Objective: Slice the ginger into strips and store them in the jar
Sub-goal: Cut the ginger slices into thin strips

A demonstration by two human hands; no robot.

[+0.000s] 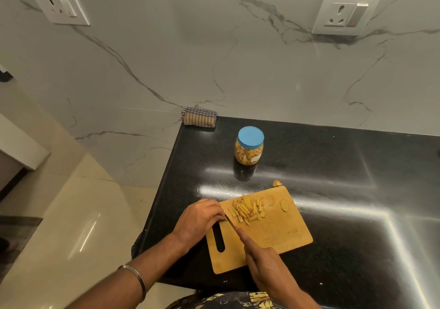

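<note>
Still slicing ginger into strips on the wooden cutting board point(273, 234).

From the head camera, my left hand point(197, 220) is curling over a small piece I cannot quite see at the board's left edge, while my right hand point(266, 263) is gripping the knife point(229, 221), forefinger along its spine. Ginger strips point(247, 209) are piling near the board's far edge, two ginger slices point(277, 202) beside them. The blue-lidded jar point(249, 145), still capped, is standing further back on the worktop; its pale label is unreadable. Next, I judge, come those slices.

The left hand point(199, 218) lies knuckles-up with fingers curled down and a bangle on its forearm, while the right hand point(264, 258) is clenched, its forefinger stretched straight forward.
</note>
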